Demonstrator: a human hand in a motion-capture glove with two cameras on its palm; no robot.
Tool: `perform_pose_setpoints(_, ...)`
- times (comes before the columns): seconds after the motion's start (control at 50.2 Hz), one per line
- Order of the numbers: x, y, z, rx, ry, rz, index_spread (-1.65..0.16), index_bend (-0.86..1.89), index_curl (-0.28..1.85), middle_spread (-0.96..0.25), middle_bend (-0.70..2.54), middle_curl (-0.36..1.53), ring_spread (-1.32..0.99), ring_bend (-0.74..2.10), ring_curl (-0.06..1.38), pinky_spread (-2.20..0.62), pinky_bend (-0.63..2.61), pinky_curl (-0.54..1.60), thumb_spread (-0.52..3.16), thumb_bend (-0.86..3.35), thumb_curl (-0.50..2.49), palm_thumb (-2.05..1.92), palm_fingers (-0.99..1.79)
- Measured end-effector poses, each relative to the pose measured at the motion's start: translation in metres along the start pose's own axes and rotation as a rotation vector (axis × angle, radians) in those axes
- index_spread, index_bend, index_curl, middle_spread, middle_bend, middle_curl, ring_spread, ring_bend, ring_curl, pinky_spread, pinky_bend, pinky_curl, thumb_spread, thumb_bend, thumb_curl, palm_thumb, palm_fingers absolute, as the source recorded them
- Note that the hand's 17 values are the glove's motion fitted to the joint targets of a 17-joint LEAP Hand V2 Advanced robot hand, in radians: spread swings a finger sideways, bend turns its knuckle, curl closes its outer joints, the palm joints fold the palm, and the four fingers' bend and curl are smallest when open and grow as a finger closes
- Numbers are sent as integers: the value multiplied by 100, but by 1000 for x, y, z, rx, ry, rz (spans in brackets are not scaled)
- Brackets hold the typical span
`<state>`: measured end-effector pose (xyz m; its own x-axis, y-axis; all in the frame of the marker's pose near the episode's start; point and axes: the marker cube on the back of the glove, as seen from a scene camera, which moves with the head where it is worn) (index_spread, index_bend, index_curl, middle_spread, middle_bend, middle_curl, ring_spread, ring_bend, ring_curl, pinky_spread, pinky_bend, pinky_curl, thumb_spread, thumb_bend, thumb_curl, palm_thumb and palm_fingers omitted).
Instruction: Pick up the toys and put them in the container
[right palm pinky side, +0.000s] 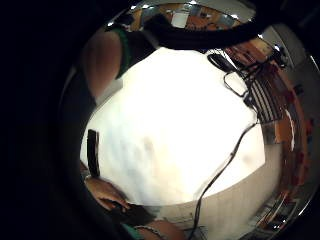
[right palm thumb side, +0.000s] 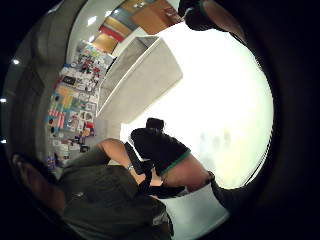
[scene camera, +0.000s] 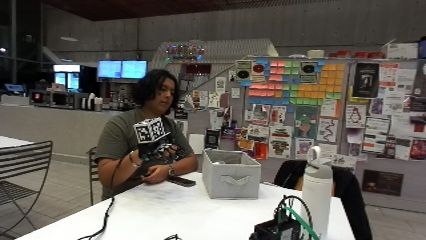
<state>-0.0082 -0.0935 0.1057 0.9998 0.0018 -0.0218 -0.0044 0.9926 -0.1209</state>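
In the outside view my gloved right hand (scene camera: 158, 149) is held up in front of the person's chest, above the near edge of the white table (scene camera: 200, 210). Its fingers hang loosely curled and hold nothing. The bare left hand (scene camera: 157, 174) sits just under it, touching the glove at the wrist. The grey fabric container (scene camera: 231, 174) stands on the table beside the hands, and it also shows from the thumb side (right palm thumb side: 140, 75). I see no toy on the table in any view. The container's inside is hidden.
A flat dark object (scene camera: 181, 181) lies on the table between the hands and the container. A white bottle (scene camera: 317, 192) and a black device (scene camera: 279, 230) stand at the front right. A cable (scene camera: 106, 220) trails over the front left. A metal chair (scene camera: 23, 170) is beside the table.
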Motion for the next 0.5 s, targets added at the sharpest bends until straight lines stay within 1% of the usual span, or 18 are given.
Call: perform_pose_setpoints(0.498, -2, 10, 1, -18, -41, -12, -44, 22, 53, -9, 19, 39, -16, 30, 25, 4, 67, 30, 112, -5, 25, -7, 17)
